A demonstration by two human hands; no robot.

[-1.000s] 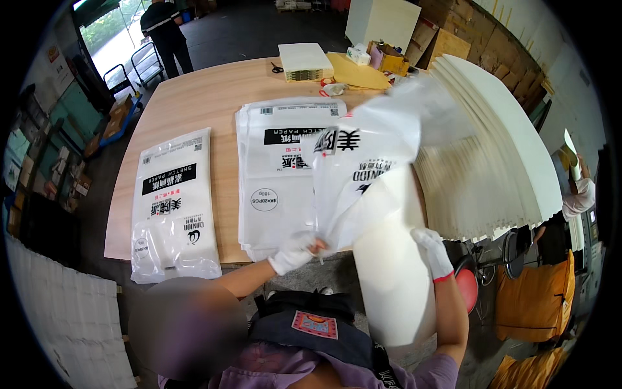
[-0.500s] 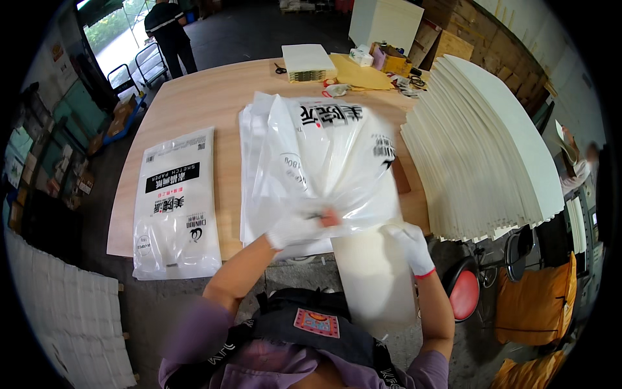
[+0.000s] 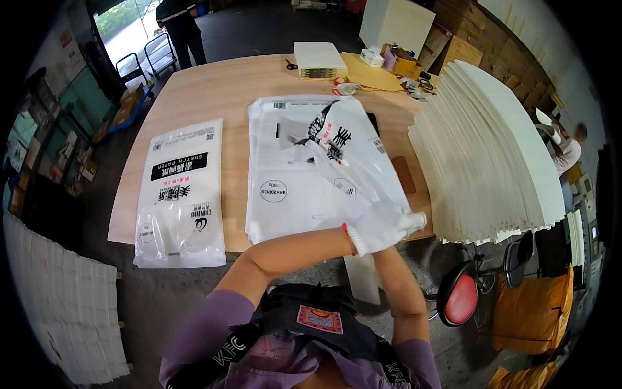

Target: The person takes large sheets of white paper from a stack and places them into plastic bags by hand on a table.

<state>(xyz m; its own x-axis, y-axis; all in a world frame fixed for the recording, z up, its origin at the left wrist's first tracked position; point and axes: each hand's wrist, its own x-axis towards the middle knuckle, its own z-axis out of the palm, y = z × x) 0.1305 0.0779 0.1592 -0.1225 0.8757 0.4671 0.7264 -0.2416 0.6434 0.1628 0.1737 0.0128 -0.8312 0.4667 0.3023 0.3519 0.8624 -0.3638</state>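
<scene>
My left hand, in a white glove with a red cuff edge, reaches across to the table's near right edge. Its fingers are closed at the corner of a clear printed plastic bag, which is pulled into diagonal folds toward it. My right forearm rises beneath the left wrist; the right hand is mostly hidden behind the left glove. Below the crossed arms hangs part of a pale paper sheet or stack. Under the creased bag lies a pile of flat white printed bags.
A filled sketch-paper packet lies on the left. A tall fanned stack of white paper stands right. Scissors, a paper block and a yellow sheet sit at the back. A red stool stands beside the table.
My left hand has moved right, across my right hand. The ballooned bag has collapsed into diagonal folds, uncovering more of the pile. The pale paper has mostly gone from view behind my arms.
</scene>
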